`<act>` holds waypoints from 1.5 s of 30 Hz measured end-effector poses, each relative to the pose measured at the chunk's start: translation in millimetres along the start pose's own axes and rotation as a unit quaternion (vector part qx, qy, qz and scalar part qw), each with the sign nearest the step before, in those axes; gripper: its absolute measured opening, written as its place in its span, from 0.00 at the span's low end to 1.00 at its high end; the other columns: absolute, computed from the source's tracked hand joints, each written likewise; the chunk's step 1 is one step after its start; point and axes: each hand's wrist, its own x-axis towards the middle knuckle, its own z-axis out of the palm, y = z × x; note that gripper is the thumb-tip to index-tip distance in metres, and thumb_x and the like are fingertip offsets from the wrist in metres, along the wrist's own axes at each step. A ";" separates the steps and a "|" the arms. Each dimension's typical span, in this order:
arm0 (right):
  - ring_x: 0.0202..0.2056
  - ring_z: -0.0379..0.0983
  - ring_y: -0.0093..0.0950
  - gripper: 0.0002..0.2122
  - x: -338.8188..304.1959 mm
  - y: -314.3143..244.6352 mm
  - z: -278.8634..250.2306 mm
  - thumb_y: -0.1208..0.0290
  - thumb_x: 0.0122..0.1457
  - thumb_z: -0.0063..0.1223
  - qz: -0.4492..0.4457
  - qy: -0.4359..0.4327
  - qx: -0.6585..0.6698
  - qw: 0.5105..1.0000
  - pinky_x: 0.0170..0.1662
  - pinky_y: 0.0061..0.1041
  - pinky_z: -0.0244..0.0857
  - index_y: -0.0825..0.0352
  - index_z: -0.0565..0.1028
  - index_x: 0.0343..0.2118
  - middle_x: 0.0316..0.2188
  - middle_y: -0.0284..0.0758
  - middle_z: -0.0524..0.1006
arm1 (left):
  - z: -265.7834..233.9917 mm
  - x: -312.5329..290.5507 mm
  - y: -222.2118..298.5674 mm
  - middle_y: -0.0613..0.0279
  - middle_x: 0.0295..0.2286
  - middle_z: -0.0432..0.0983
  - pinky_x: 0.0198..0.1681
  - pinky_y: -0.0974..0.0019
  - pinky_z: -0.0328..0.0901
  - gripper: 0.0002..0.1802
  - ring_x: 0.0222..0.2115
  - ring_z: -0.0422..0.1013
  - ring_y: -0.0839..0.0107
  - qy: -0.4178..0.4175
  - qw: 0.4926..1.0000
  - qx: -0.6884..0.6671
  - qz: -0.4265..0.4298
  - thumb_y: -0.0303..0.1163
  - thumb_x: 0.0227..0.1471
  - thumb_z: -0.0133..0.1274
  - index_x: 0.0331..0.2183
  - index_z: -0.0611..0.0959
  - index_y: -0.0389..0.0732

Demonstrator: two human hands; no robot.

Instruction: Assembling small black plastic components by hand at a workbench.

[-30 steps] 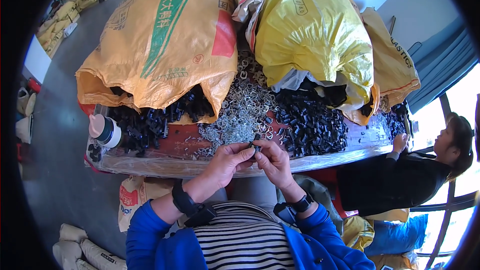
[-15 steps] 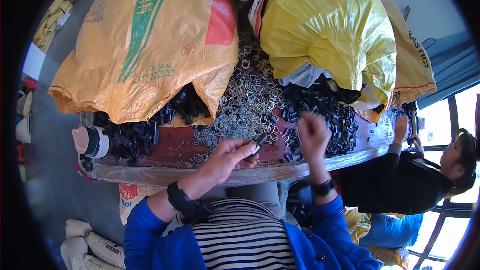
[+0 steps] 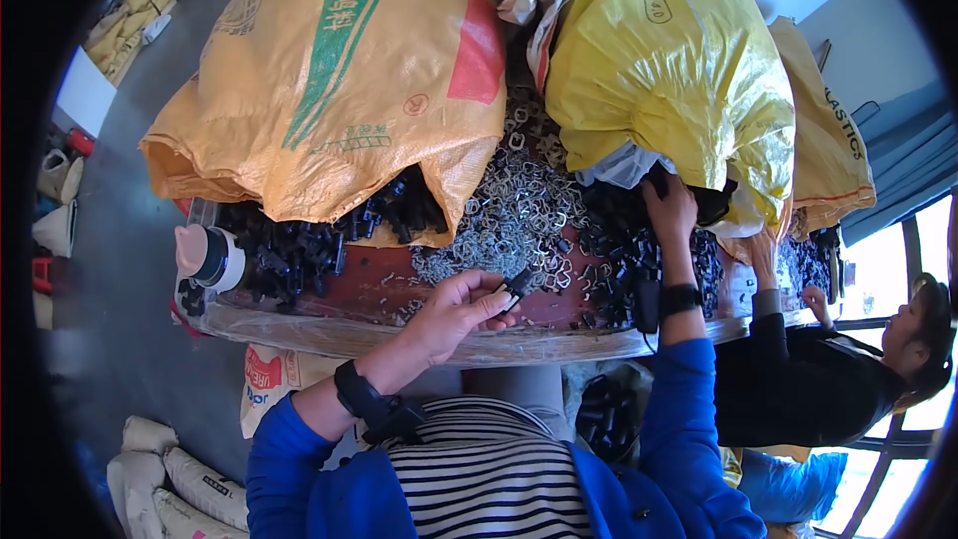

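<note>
My left hand [image 3: 457, 314] is closed over the table's near edge, pinching a small black plastic part [image 3: 518, 285] between thumb and fingers. A light metallic or white bit shows on that part near the thumb. My right hand [image 3: 673, 210] reaches forward to the mouth of the yellow woven bag [image 3: 679, 70], where black plastic parts [image 3: 619, 240] spill out. Its fingertips are lost among dark parts, so what they grip is hidden. Between the bags lies a heap of small metal rings and buckles [image 3: 524, 210], with finer metal pieces at its near side.
An orange woven bag [image 3: 369, 90] with more black parts [image 3: 289, 260] stands at left, beside a white cup with a pink lid [image 3: 211, 256]. Plastic film wraps the table edge [image 3: 399, 334]. A co-worker [image 3: 818, 369] sits at right, one arm by the yellow bag.
My right hand has gone forward from over the near table to the yellow bag's mouth. My left hand keeps hold of its black part. The co-worker's arm has reached toward the yellow bag.
</note>
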 end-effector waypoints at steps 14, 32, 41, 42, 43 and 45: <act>0.27 0.63 0.26 0.19 -157.4 -83.8 -108.8 0.61 0.39 0.56 -0.230 -0.241 0.506 0.795 0.32 0.23 0.56 0.73 0.72 0.30 0.24 0.35 0.71 | 7.9 -24.5 -11.0 0.68 0.21 0.68 0.20 0.82 0.57 0.12 0.18 0.61 0.84 -0.061 0.997 0.002 -0.040 0.29 0.43 0.51 0.33 0.74 0.37; 0.31 0.65 0.33 0.23 -143.7 -79.3 -71.3 0.62 0.37 0.58 -0.228 -0.309 0.480 0.788 0.36 0.27 0.57 0.73 0.70 0.35 0.28 0.40 0.71 | -9.5 11.0 0.4 0.64 0.21 0.70 0.23 0.80 0.61 0.18 0.19 0.64 0.82 -0.050 0.985 0.148 -0.074 0.29 0.40 0.53 0.36 0.73 0.31; 0.45 0.57 0.38 0.36 -138.2 -106.8 -68.5 0.57 0.34 0.59 -0.278 -0.351 0.481 0.754 0.47 0.31 0.51 0.73 0.59 0.46 0.43 0.45 0.61 | -2.7 16.5 4.4 0.65 0.26 0.70 0.28 0.79 0.62 0.18 0.24 0.66 0.81 -0.036 0.992 0.088 -0.086 0.28 0.41 0.53 0.38 0.72 0.34; 0.48 0.55 0.39 0.39 -138.7 -111.4 -71.4 0.56 0.33 0.60 -0.281 -0.360 0.488 0.744 0.49 0.32 0.49 0.73 0.56 0.48 0.46 0.46 0.58 | -0.2 14.6 3.2 0.66 0.28 0.70 0.29 0.79 0.63 0.18 0.26 0.66 0.81 -0.041 0.994 0.067 -0.076 0.27 0.41 0.52 0.38 0.72 0.35; 0.48 0.55 0.39 0.39 -139.4 -112.4 -73.0 0.56 0.33 0.60 -0.284 -0.359 0.487 0.744 0.49 0.32 0.49 0.73 0.56 0.48 0.46 0.46 0.58 | 2.8 12.9 2.1 0.66 0.28 0.70 0.29 0.79 0.63 0.18 0.26 0.66 0.81 -0.042 0.994 0.068 -0.074 0.27 0.41 0.52 0.38 0.72 0.35; 0.49 0.52 0.40 0.42 -141.2 -114.8 -76.5 0.57 0.32 0.60 -0.305 -0.365 0.484 0.735 0.50 0.33 0.47 0.72 0.52 0.50 0.48 0.47 0.56 | 9.6 9.8 -0.3 0.66 0.30 0.70 0.31 0.77 0.63 0.17 0.29 0.66 0.80 -0.072 0.995 0.064 -0.037 0.27 0.41 0.52 0.37 0.72 0.36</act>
